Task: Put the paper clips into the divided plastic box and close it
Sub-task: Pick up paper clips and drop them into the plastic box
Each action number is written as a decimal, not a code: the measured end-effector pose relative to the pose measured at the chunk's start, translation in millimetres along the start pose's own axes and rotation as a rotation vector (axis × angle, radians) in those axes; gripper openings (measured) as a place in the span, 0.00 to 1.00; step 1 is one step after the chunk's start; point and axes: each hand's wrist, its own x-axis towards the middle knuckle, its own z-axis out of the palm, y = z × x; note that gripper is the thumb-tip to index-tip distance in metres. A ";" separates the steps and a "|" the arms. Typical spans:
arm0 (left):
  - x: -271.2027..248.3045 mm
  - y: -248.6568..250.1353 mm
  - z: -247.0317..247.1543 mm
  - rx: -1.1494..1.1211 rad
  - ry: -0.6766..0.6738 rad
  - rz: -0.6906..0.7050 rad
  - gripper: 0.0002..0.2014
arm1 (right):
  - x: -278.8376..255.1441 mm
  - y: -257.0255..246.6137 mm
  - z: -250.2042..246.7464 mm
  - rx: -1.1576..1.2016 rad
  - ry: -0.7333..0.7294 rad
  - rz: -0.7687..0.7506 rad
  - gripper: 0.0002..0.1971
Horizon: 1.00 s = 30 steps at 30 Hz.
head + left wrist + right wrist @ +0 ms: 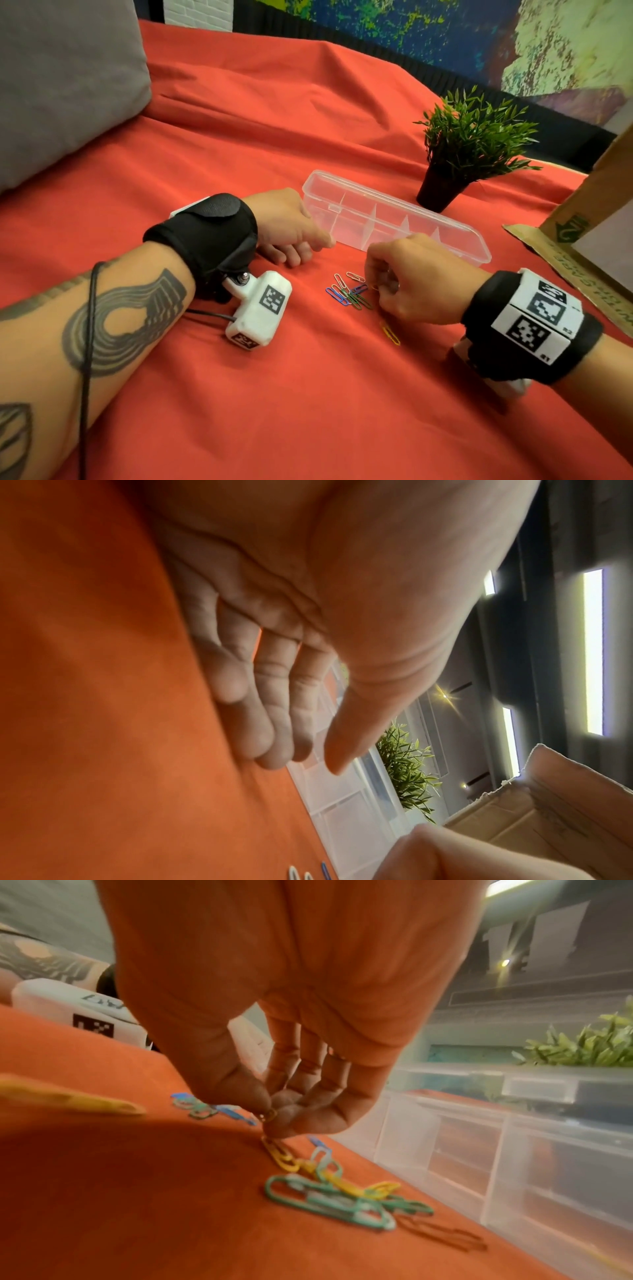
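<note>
While my right hand (274, 1069) hangs over the loose pile of paper clips (349, 291) on the red cloth (308, 394), its thumb and fingertips are pinched together on a yellow clip (279, 1153) at the near edge of that pile. In the right wrist view the clip's upper end sits between the pads and its lower end lies on the cloth, against the other clips. My left hand (291, 229) rests on the cloth with fingers nearly straight and relaxed, holding nothing, just beside the near left corner of the divided plastic box (394, 219); whether it touches the wall I cannot tell. The box stands open, just beyond the pile, its compartments apparently empty. One further yellow clip (390, 332) lies apart, nearer to me.

Risks noted. The clips overlap and may be hooked together, so lifting one could drag others up and shed them short of the box. The pinch is on thin wire and could slip. The cloth is soft and creased; a dropped clip may lodge in a fold. The box is light, and my left hand does not grip it, so a knock could shift it.
</note>
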 end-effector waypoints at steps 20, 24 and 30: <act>0.9 -0.8 1.4 0.004 -0.015 0.029 0.12 | -18.4 101.2 -46.9 0.052 0.390 0.386 0.08; 1.9 -1.7 0.7 -0.003 -0.015 0.021 0.13 | -12.9 103.1 -41.0 -0.020 0.416 0.450 0.08; 2.1 -0.5 0.3 0.003 -0.012 0.013 0.14 | -29.7 65.6 -47.8 0.024 0.609 0.356 0.06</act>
